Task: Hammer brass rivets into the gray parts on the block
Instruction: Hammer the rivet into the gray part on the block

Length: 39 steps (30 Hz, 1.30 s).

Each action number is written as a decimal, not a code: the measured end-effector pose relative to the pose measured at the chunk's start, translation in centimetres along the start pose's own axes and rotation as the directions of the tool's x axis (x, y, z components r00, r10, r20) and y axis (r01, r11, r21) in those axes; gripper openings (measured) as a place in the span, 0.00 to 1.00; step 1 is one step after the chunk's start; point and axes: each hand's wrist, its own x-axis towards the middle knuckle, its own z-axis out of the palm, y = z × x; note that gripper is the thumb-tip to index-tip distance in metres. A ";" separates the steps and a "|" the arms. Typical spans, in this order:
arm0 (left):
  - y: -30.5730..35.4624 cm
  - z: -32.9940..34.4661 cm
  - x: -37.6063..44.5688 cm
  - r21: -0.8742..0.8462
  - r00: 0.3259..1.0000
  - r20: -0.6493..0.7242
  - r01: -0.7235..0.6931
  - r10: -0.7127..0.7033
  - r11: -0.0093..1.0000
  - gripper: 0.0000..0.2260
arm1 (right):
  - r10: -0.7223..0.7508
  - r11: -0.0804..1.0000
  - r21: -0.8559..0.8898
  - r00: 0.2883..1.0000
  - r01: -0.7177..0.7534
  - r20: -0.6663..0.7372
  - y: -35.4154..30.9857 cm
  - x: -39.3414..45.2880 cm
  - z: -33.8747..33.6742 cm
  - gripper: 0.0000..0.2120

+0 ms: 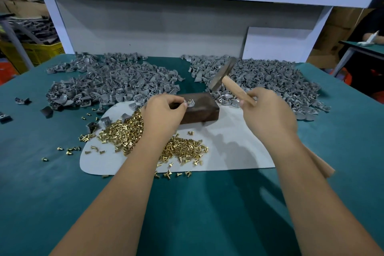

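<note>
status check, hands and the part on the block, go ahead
Left hand pinches gray part on block, rivet seated upright. Right hand grips hammer, raised. Strike path looks clear.

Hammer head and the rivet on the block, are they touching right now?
Apart. The head view shows the hammer head raised above and behind the dark block, with clear space between it and the rivet standing in the gray part.

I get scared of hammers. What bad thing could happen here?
The left hand pinches the gray part on the block, right under the raised hammer. A crooked swing might hit those fingertips. A glancing hit might also send the little rivet flying.
</note>
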 end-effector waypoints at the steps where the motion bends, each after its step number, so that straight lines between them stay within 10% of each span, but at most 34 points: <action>1: 0.1 0.0 0.0 0.031 1.000 -0.007 -0.006 0.007 1.000 0.05 | -0.038 0.999 0.031 0.999 0.038 -0.010 0.0 -0.4 -0.3 0.06; 35: -0.3 0.5 0.3 0.070 0.996 -0.060 0.068 -0.064 0.995 0.01 | -0.264 0.960 -0.153 0.938 0.234 -0.223 -3.4 -5.5 -0.1 0.20; 39: 0.0 0.3 0.2 0.059 0.994 -0.052 0.101 -0.098 0.993 0.02 | -0.258 0.950 -0.202 0.962 0.237 -0.084 -3.4 -5.6 0.3 0.22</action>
